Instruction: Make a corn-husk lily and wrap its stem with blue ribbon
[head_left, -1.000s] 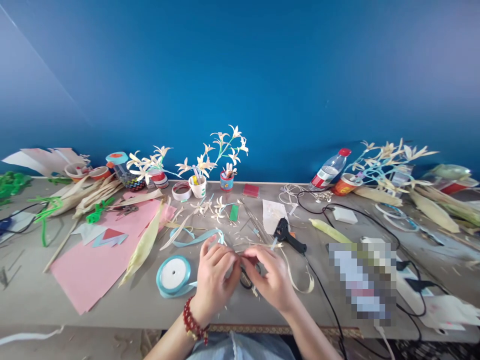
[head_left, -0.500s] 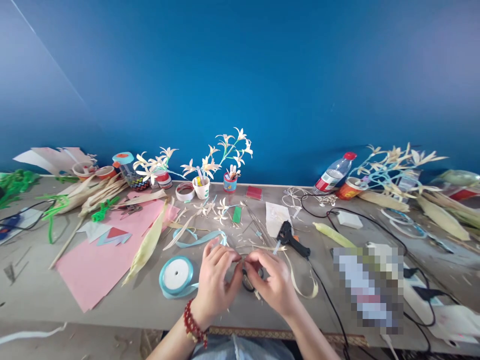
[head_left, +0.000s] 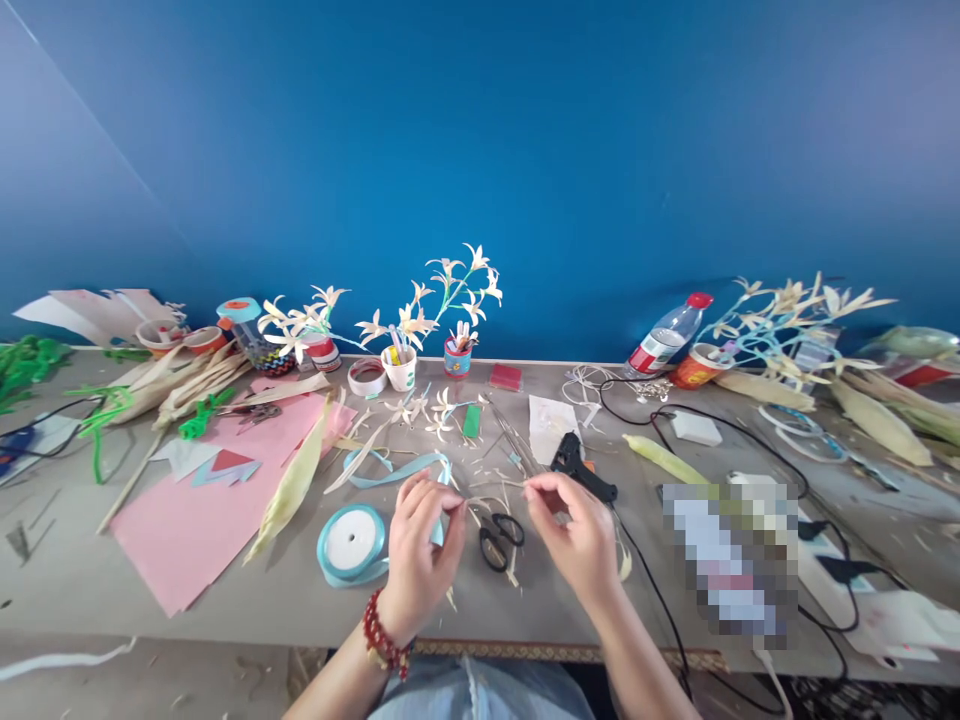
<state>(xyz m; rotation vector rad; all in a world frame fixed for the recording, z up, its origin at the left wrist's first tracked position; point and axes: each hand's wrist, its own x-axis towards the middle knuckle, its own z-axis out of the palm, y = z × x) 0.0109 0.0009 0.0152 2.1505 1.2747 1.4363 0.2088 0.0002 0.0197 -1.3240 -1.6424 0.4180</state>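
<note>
My left hand hovers over the table with thumb and fingertips drawn together. Anything in that pinch is too small to make out. My right hand is also pinched, its fingertips near a thin pale strip; whether it holds the strip I cannot tell. Black-handled scissors lie between the hands, among scraps of dry husk. Beside my left hand rests a roll of light blue ribbon, with a loose blue ribbon loop behind it. A black glue gun lies just beyond my right hand.
Husk flowers lie behind the hands; others stand in a white cup. Pink paper and a corn husk are on the left. On the right are cables, a bottle, a power strip and a blurred-out patch.
My hands have moved apart from their earlier meeting point, my right hand going right and the left slightly left. The scissors between them now show fully.
</note>
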